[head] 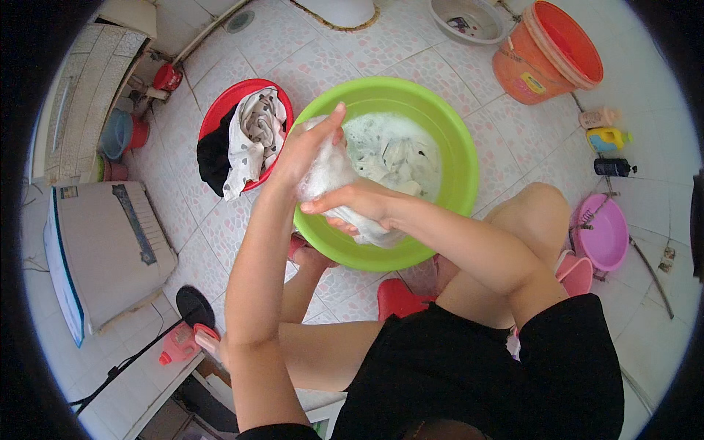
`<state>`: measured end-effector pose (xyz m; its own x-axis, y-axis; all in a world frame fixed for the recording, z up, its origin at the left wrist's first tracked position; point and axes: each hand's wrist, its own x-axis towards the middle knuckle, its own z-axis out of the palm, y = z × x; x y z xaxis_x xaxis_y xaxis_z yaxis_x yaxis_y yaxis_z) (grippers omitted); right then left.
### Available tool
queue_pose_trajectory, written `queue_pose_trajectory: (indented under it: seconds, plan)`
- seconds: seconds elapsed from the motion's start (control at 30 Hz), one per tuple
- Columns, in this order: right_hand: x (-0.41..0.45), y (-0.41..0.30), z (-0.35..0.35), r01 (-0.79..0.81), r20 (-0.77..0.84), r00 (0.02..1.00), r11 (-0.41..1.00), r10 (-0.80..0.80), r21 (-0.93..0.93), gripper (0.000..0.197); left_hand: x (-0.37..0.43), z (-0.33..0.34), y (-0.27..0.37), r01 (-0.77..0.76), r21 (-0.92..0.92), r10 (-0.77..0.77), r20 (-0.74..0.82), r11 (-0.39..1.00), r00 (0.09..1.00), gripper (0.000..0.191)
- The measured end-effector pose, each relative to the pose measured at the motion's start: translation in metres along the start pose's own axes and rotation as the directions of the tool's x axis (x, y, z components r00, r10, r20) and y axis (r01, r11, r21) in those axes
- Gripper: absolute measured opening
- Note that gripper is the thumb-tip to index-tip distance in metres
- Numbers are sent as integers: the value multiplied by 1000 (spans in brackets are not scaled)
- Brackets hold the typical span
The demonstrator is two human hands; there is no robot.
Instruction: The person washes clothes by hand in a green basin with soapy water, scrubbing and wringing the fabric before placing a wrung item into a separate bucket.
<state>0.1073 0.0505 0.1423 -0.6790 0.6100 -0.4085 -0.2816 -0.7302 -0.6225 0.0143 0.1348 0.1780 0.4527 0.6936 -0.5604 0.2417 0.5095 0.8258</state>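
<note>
A white cloth [330,170] thick with suds is bunched between my hands over the left side of a lime-green basin [462,165]. My left hand [308,146] grips its upper end, thumb pointing up. Lower down, my right hand [360,203] clasps the same cloth, and a wet fold hangs below its fingers. Foamy water and more pale garments [393,157] with dark marks fill the middle of the basin. To the left, a red basin [212,118] contains a white patterned garment [247,146] and a black one [214,157] that drapes over its rim.
At the upper right stand an orange-red bucket [528,71] and a grey basin [440,16]. Several bottles line the right wall near a purple basin [602,234]. A washing machine [110,258] is at the left. My knees flank the green basin on the tiled floor [214,220].
</note>
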Motion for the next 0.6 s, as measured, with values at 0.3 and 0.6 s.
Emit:
queue_pose_trajectory:
  seconds: [0.3, 0.6]
  plan:
    - [18, 24, -1, 191, -382, 889, 963, -253, -191, 13, 17, 13, -22, -114, 662, 313, -190, 741, 931, 37]
    - [53, 66, -45, 25, -476, 802, 817, -360, -576, 26, 42, 27, -68, 67, 863, 349, -272, 501, 897, 33]
